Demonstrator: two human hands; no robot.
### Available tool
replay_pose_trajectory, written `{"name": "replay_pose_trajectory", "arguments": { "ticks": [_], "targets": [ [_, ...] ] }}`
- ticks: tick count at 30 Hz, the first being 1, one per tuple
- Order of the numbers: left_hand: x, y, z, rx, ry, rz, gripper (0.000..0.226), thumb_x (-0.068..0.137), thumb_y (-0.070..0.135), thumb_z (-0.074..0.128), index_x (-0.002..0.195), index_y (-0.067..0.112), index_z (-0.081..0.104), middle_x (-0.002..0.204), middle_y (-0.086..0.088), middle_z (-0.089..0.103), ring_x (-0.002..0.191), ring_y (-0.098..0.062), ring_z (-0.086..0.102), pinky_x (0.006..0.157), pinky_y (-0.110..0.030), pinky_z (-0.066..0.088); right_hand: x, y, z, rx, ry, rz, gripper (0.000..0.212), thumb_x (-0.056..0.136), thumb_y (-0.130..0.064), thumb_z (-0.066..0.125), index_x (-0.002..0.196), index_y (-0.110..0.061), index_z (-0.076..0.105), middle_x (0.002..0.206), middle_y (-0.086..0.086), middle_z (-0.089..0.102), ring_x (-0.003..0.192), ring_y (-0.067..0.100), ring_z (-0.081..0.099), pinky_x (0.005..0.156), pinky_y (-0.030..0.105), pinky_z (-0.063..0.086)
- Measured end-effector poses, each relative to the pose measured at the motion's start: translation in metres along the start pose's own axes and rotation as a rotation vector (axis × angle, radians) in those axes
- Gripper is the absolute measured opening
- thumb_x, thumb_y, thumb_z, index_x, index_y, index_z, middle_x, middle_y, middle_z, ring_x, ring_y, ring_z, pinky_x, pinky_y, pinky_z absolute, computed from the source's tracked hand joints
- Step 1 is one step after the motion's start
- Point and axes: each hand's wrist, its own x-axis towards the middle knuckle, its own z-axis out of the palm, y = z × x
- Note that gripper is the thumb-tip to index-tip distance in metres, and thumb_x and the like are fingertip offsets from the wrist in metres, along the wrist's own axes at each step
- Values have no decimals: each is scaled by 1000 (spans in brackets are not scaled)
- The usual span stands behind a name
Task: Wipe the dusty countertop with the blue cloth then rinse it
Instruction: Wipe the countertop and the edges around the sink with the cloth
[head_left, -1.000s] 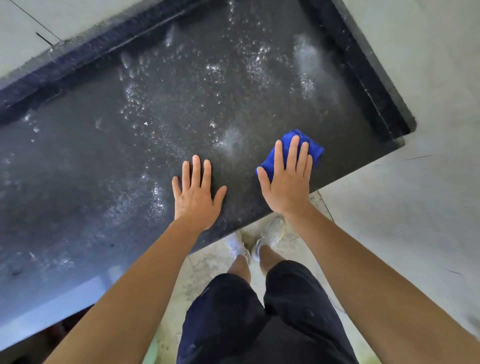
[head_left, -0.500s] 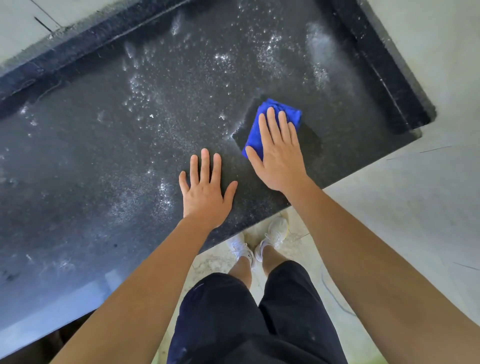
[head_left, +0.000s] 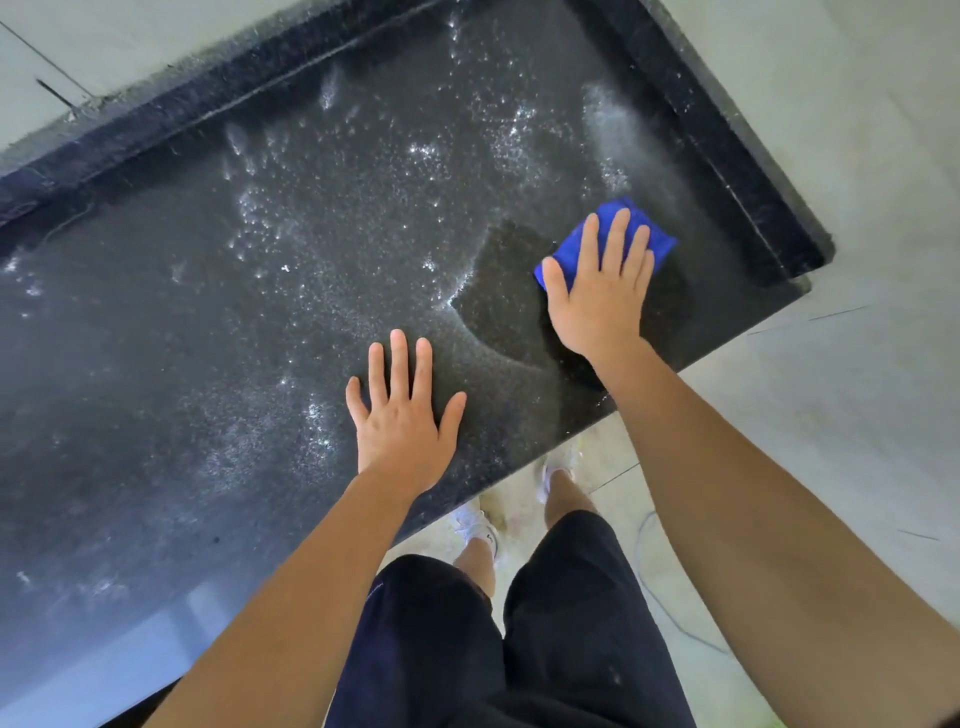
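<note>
Wiping the dusty black countertop (head_left: 182, 364); rinse not yet begun.
My left hand (head_left: 402, 421) lies flat, holding nothing; at its 2 o'clock my right hand (head_left: 597, 301) presses the blue cloth (head_left: 660, 241) with straight fingers. Next, I judge: sweep toward 10 o'clock, where dust lies.

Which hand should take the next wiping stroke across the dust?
Right: the right hand presses the blue cloth flat beside unwiped dust; the left hand rests bare on the countertop.
</note>
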Motion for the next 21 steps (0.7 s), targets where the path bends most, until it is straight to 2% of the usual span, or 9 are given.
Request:
{"name": "replay_pose_trajectory", "arguments": {
  "ticks": [5,9,12,15,18,21],
  "targets": [
    [1,0,-2,19,7,-3,75,98,63,16,158,19,8,166,-7,0,151,-31,4,116,-58,17,9,-60,11,-13,-22,-236,75,101,-61,20,159,-14,10,166,15,0,152,39,-3,124,51,1],
    [2,10,-9,-12,49,-58,74,95,61,25,153,14,29,163,-10,17,148,-33,16,113,-60,21,-19,-2,5,-49,-35,-421,74,101,-62,26,158,-15,19,166,14,10,152,38,6,123,50,10],
    [13,31,-18,-45,92,-54,72,96,59,28,151,12,33,162,-14,19,148,-34,17,113,-62,19,-28,71,-6,-52,-16,-298,74,100,-63,27,158,-16,21,165,14,12,151,40,10,121,52,14],
    [34,64,-30,-37,139,77,68,98,57,34,151,13,34,163,-15,17,148,-35,18,111,-62,21,-13,110,-22,-50,-52,-240,73,100,-62,30,158,-19,18,166,14,9,151,41,8,121,55,15],
    [64,94,-39,-8,139,160,68,98,58,32,152,16,33,164,-13,14,150,-34,15,113,-61,19,15,105,-27,-25,-62,-212,74,100,-62,31,158,-20,14,166,13,3,152,39,1,122,54,7],
    [90,109,-40,33,68,142,71,98,63,26,155,20,24,165,-10,9,152,-31,6,116,-61,12,60,80,-31,-28,-33,-172,76,100,-64,24,159,-19,11,166,16,2,152,40,-1,123,53,4]
  ]
}}
